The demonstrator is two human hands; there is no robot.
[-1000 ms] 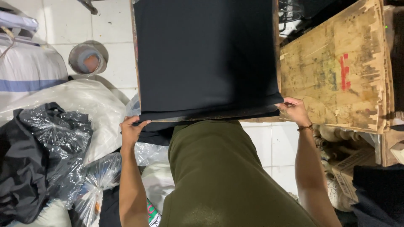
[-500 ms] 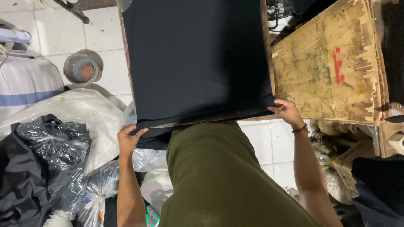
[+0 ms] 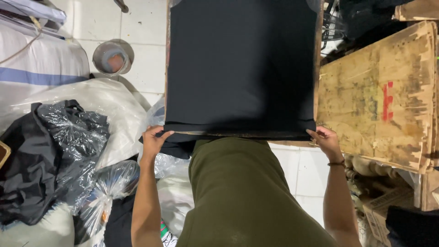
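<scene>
A black garment (image 3: 240, 68) lies stretched flat over a wooden board (image 3: 318, 68) in front of me. My left hand (image 3: 153, 139) pinches the cloth's near left corner, where the fabric folds under the board's edge. At the near right corner my right hand (image 3: 325, 141), with a dark band at the wrist, grips the hem. My olive shirt (image 3: 247, 196) fills the lower middle of the view and hides the board's underside.
A worn plywood sheet (image 3: 379, 96) with a red mark lies to the right. Left on the white tiled floor stand clear plastic bags (image 3: 73, 137) with dark cloth, a large white sack (image 3: 41, 64) and a small round pot (image 3: 113, 57). Cardboard boxes (image 3: 379, 206) sit lower right.
The view has shifted so the board sits more centred and upright. Both hands stay on the cloth's near corners, the left one now tucked closer to the board's edge.
</scene>
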